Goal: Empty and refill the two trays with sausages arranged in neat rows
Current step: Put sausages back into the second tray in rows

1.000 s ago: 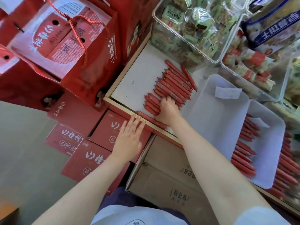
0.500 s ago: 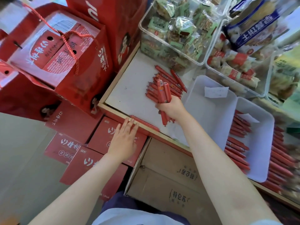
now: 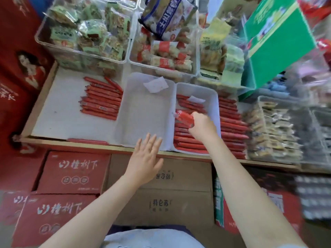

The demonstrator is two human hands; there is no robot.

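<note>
sausages [image 3: 184, 119] in right hand [image 3: 201, 123] moved over right tray [image 3: 214, 97]

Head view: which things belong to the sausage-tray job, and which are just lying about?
Job: left tray, bare but for a paper slip; right tray with sausage rows; loose sausages on the shelf; sausage bundle in the right hand; left hand, open.

Lying about: snack bins; green box; cartons.

Clear bins of wrapped snacks [image 3: 84, 34] were set behind; red cartons [image 3: 73, 173] and brown cardboard boxes [image 3: 161, 192] were stacked below.
</note>
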